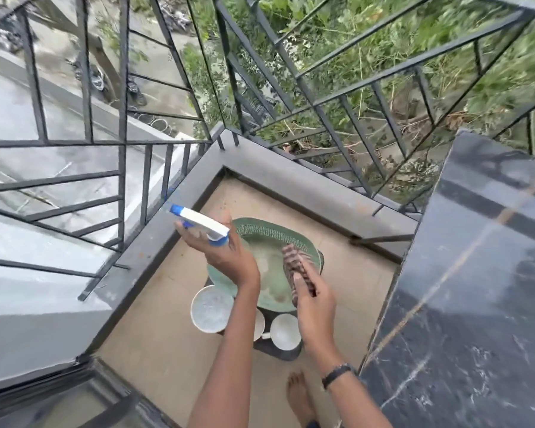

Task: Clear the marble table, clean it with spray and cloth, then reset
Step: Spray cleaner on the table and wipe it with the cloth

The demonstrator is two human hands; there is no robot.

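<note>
My left hand (226, 254) holds a white spray bottle with a blue nozzle (198, 222), its nozzle pointing left toward the railing. My right hand (314, 299) grips a striped brown cloth (295, 265). Both hands hover above a green mesh basket (260, 234) on the balcony floor. The black marble table (482, 288) with pale veins fills the right side, its top bare in the part I see. A white bowl (212, 308) and two white cups (286, 332) stand on a dark tray (278, 350) on the floor beneath my arms.
A dark metal railing (291, 88) on a grey ledge (291, 177) encloses the balcony corner. Beige floor tiles (155, 350) lie to the left of the dishes. My bare foot (298, 396) stands near the table's edge. A dark door frame sits at the bottom left.
</note>
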